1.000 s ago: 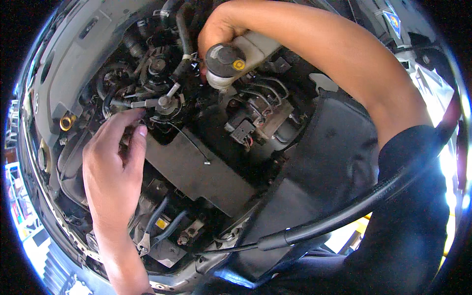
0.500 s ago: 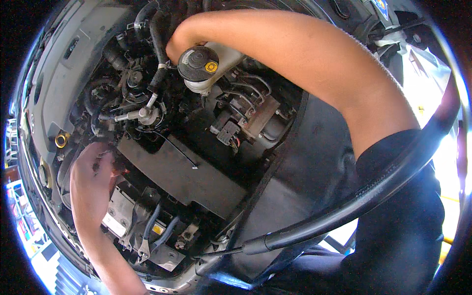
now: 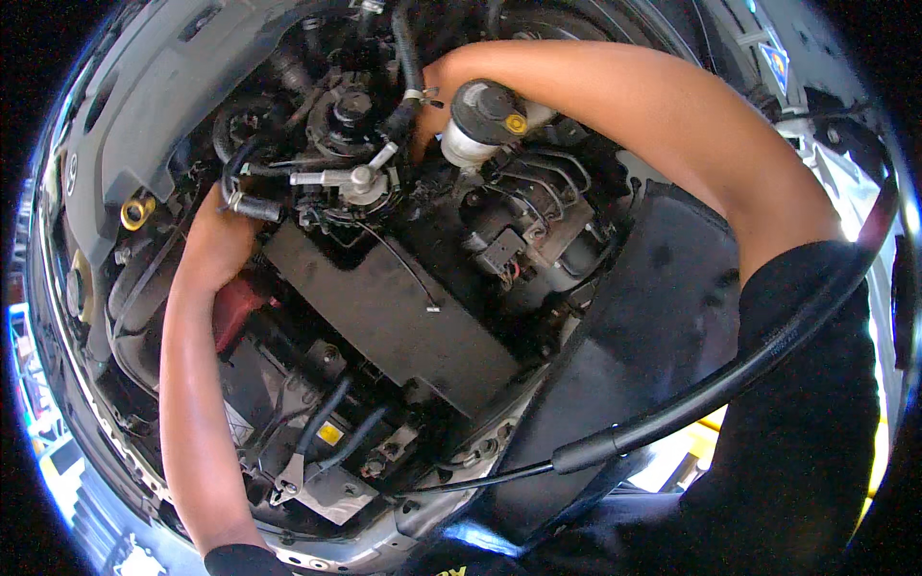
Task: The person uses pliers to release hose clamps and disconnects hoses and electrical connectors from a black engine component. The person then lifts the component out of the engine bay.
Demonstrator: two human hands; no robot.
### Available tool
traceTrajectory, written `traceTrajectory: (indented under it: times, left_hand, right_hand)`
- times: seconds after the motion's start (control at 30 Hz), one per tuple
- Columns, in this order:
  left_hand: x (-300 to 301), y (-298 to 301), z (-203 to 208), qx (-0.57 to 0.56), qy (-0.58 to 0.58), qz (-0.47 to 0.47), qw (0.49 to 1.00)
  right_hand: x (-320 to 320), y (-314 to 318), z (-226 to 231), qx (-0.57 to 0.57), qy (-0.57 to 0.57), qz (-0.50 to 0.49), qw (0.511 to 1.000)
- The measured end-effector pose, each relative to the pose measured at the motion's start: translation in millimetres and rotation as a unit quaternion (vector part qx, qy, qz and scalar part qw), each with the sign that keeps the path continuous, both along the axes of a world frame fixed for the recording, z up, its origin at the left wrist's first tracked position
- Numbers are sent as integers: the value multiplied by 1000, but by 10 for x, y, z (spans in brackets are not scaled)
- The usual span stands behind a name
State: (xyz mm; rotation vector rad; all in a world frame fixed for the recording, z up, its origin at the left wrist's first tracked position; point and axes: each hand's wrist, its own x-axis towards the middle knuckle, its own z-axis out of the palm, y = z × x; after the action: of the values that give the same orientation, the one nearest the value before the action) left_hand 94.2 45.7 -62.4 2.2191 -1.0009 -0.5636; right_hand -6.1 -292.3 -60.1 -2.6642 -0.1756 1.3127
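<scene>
Both of my arms reach down into a car's engine bay. My left hand (image 3: 221, 245) is beside a short black hose (image 3: 256, 206) with a metal clamp, and its fingers are hidden under the hoses. Deep behind a reservoir with a black cap (image 3: 480, 108) goes my right hand (image 3: 432, 120). A vertical black hose (image 3: 407, 53) runs next to it, and engine parts cover its fingers. What either hand touches cannot be seen. Between the arms sits a silver metal fitting (image 3: 360, 182) on the dark engine assembly.
A battery (image 3: 288, 360) with grey cables and a red cover (image 3: 235, 312) lies near my left forearm. A flat black panel (image 3: 384, 307) spans the middle. The black support strut (image 3: 691, 403) crosses at right. Metal lines and a block (image 3: 547, 226) stand below the reservoir.
My left hand has moved farther in, from beside the battery to the hoses. The view has shifted, so the engine parts appear farther right. My right arm remains behind the reservoir.
</scene>
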Motion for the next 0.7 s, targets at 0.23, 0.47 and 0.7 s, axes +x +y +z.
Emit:
traceTrajectory:
  times: [0.23, 0.47, 0.7]
  left_hand:
    - [-207, -28, 287, 43, 59, 61, 995]
    - [-424, -46, 325, 46, 79, 35, 995]
    - [-488, -36, 359, 15, 6, -77, 997]
  right_hand:
    - [55, -132, 82, 82, 54, -26, 995]
    - [54, -130, 878, 125, 108, -167, 972]
    - [-695, 228, 1711, -52, -354, -63, 932]
